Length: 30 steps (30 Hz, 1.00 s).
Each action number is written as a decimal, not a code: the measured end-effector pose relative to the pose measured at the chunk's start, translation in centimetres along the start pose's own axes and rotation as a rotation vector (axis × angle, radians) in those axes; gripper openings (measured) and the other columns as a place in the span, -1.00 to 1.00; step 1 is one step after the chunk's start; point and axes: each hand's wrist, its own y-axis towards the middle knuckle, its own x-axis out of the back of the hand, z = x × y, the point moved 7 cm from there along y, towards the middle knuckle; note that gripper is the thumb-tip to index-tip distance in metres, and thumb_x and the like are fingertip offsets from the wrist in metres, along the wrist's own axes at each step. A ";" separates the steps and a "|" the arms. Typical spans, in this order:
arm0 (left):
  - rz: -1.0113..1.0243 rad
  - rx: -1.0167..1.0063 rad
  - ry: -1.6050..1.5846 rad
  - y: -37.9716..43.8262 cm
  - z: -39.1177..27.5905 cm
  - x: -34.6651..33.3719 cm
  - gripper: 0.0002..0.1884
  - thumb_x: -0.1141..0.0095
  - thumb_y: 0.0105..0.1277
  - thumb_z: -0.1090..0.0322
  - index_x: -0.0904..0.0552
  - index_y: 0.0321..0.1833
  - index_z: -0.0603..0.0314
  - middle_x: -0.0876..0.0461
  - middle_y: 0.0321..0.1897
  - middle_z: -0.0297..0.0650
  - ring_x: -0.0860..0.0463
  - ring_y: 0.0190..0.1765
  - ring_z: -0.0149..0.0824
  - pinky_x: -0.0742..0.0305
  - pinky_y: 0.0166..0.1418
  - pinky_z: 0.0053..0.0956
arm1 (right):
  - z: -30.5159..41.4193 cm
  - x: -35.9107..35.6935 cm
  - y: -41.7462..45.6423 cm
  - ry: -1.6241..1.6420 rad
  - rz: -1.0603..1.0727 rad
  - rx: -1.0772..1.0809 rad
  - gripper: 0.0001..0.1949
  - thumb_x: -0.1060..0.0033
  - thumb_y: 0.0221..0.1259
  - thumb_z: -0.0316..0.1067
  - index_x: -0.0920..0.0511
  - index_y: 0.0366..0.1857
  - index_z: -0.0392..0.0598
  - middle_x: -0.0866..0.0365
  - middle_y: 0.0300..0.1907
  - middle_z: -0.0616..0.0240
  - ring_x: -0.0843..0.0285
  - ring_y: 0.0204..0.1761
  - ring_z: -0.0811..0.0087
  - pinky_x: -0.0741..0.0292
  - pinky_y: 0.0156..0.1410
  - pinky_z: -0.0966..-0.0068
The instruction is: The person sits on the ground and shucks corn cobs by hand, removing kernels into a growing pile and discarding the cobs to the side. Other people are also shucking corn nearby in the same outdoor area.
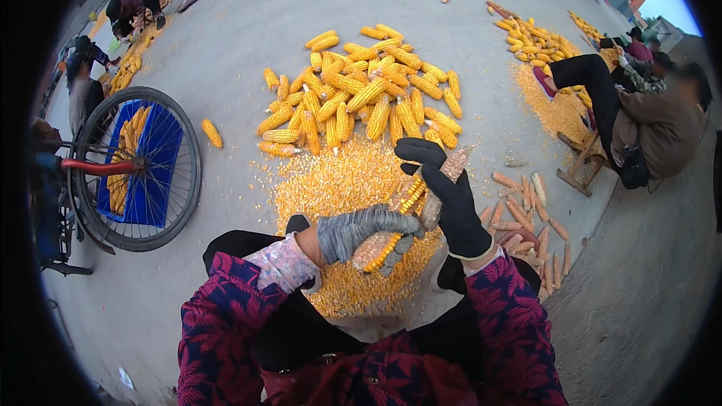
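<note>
My left hand (352, 231), in a grey knit glove, grips a partly shelled ear of corn (374, 249). Rows of yellow kernels remain along that ear, and bare cob shows beside them. In a black glove, my right hand (461, 211) holds a stripped corncob (456, 163) slantwise against the ear. Both hands are above a spread of loose kernels (338, 180) between my legs. Beyond the kernels lies a heap of unshelled ears (361, 87). My fingers hide part of the contact between cob and ear.
Stripped cobs (519, 211) lie at my right, some on a reddish round dish (522, 237). A bicycle wheel (192, 180) and a blue crate of corn (172, 152) stand at left. A person on a wooden stool (581, 172) sits at right; others work farther off.
</note>
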 end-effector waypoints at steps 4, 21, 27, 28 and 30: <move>-0.026 -0.103 0.120 -0.2 1.0 0.9 -0.64 0.01 0.36 0.12 -0.47 -0.01 0.33 -0.53 -0.52 -0.15 -0.59 -0.48 -0.28 -0.54 -0.33 -0.35 | -1.9 0.3 0.2 -0.207 -0.156 -0.092 -0.83 -0.17 0.19 -0.31 -0.64 -0.32 -0.20 -0.66 -0.30 0.26 -0.57 -0.28 0.48 -0.45 -0.09 0.49; 0.026 -0.081 0.225 0.3 -0.2 1.2 -0.82 0.06 0.38 0.33 -0.53 -0.17 0.29 -0.57 -0.42 -0.17 -0.61 -0.42 -0.31 -0.54 -0.28 -0.43 | -2.7 -1.5 -1.0 -0.159 0.003 0.037 -0.52 -0.28 0.02 -0.51 -0.32 0.06 -0.18 -0.57 -0.12 0.10 -0.58 -0.01 0.36 -0.48 0.06 0.43; -0.413 0.160 0.125 1.3 3.0 4.5 -0.73 -0.25 0.17 0.32 -0.54 -0.12 0.24 -0.59 -0.38 -0.21 -0.61 -0.33 -0.34 -0.52 -0.25 -0.51 | -4.8 -0.5 0.1 -0.894 -0.178 0.021 -0.71 -0.29 0.01 -0.25 -0.46 -0.68 -0.20 -0.49 -0.62 0.15 -0.51 -0.57 0.14 -0.46 -0.31 0.36; -0.482 0.133 0.256 1.4 2.8 4.9 -0.69 -0.27 0.15 0.28 -0.53 -0.11 0.25 -0.58 -0.38 -0.23 -0.60 -0.34 -0.37 -0.51 -0.26 -0.52 | -4.6 -0.9 0.3 -1.005 -0.163 0.043 -0.70 -0.24 0.08 -0.18 -0.53 -0.60 -0.23 -0.57 -0.57 0.20 -0.51 -0.60 0.26 -0.46 -0.31 0.41; -0.612 0.073 0.522 1.4 2.4 5.2 -0.60 -0.32 0.13 0.20 -0.51 -0.08 0.27 -0.58 -0.38 -0.26 -0.57 -0.34 -0.43 -0.48 -0.28 -0.55 | -5.3 1.0 1.1 -0.455 -0.215 -0.201 -0.70 -0.19 0.14 -0.17 -0.57 -0.55 -0.23 -0.61 -0.52 0.23 -0.54 -0.54 0.36 -0.46 -0.26 0.44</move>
